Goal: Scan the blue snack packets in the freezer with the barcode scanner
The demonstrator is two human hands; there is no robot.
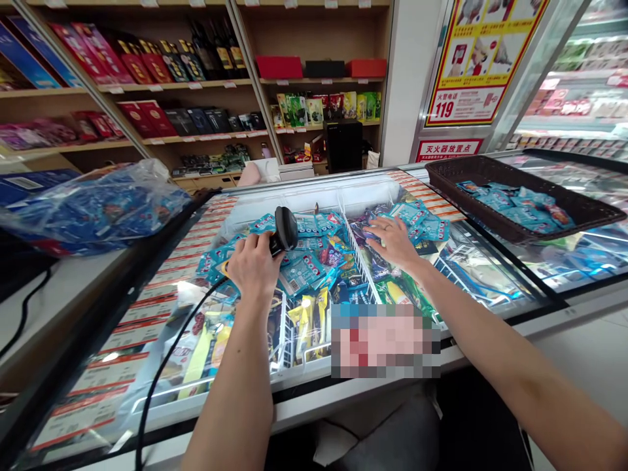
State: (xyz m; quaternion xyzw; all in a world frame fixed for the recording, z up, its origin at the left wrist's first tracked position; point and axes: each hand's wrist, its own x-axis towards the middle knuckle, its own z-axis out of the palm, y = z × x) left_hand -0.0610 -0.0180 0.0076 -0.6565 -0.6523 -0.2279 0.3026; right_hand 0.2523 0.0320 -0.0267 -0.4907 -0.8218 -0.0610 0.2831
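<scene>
My left hand (256,263) is wrapped round the handle of a black barcode scanner (286,229), whose cable runs down the left side. Around and beyond it lie many small blue packets (300,271) on top of a chest freezer. My right hand (391,241) has its fingers apart and holds nothing I can see. It hovers over or rests on the goods at the right; contact cannot be made out. Beside its fingers is a second group of blue packets (417,219). Wire dividers (360,258) and colourful wrapped ice creams (314,314) show in the freezer.
A dark brown basket (495,212) with more blue packets stands at the right. A clear plastic bag (118,199) of blue packs lies at the left. Price strips (103,392) run along the freezer's left side. Stocked shelves (161,85) rise behind.
</scene>
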